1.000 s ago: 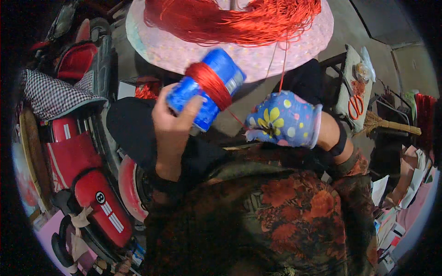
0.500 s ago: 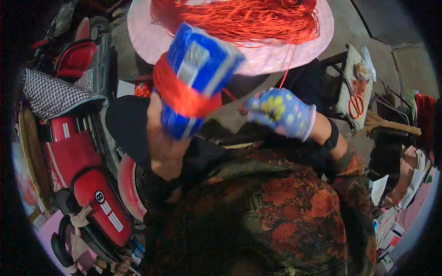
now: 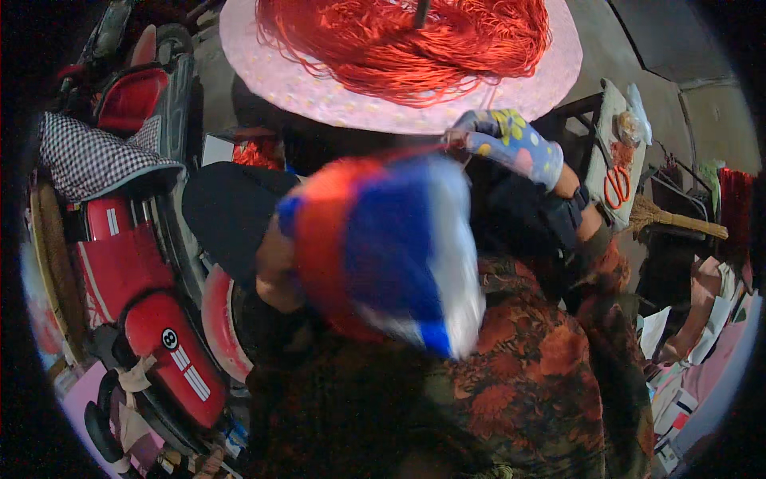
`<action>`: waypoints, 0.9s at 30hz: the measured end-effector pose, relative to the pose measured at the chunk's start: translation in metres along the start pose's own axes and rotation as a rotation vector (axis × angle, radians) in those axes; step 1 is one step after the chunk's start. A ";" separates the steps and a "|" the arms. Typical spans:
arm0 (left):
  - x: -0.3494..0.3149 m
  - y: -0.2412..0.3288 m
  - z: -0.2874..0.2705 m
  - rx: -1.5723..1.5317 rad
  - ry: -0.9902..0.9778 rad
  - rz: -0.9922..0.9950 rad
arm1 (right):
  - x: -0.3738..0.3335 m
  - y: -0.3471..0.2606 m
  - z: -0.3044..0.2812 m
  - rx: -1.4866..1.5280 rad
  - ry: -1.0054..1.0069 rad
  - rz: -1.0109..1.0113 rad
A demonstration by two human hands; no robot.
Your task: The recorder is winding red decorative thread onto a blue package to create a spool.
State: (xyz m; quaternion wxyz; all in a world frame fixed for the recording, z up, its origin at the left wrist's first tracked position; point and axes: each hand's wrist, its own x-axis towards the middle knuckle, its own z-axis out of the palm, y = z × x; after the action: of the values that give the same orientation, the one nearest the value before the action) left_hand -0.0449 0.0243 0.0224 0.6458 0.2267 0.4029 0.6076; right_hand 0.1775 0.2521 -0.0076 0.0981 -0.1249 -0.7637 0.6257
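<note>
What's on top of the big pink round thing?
Red cord lies heaped on the pink disc, and a dark rod sticks up there. The disc's middle can't be seen under the cord.

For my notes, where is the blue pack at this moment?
In the head view, the blue pack is near the centre, in the left hand, below the pink disc in the picture.

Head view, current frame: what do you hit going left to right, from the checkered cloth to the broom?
checkered cloth → bare left hand → red-wound blue packet → gloved right hand → orange-handled scissors → broom
</note>
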 end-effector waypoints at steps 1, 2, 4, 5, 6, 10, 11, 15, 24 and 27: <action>0.000 0.000 0.002 -0.137 0.076 0.069 | -0.007 -0.001 0.002 -0.085 -0.006 0.162; 0.002 -0.002 0.004 -0.273 0.148 0.139 | -0.014 -0.002 0.015 0.004 -0.021 0.111; 0.011 -0.008 0.008 -0.318 0.418 0.272 | -0.023 -0.011 0.032 -0.305 -0.124 -0.013; 0.014 -0.008 0.008 -0.010 0.502 0.280 | -0.025 -0.018 0.034 -0.673 -0.229 -0.146; 0.019 -0.010 0.008 0.286 0.492 0.301 | -0.026 -0.025 0.038 -0.795 -0.276 -0.237; 0.025 -0.013 0.009 0.742 0.247 -0.061 | -0.009 -0.042 0.017 -0.454 -0.220 -0.326; 0.024 -0.012 0.009 0.693 0.129 -0.209 | -0.005 -0.043 0.002 -0.480 -0.222 -0.269; 0.006 0.000 0.015 0.164 -0.151 -0.270 | 0.007 -0.023 -0.009 -0.127 -0.085 0.035; 0.023 -0.021 0.002 0.377 0.488 0.141 | -0.018 -0.039 0.041 -0.930 -0.359 -0.194; 0.024 -0.024 -0.003 0.602 0.268 -0.074 | -0.003 -0.047 0.021 -0.686 -0.367 -0.291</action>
State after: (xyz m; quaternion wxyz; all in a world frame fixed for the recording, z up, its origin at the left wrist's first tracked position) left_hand -0.0345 0.0433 -0.0038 0.5127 0.3108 0.6537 0.4618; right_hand 0.1711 0.2233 0.0341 0.0007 0.0727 -0.9424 0.3266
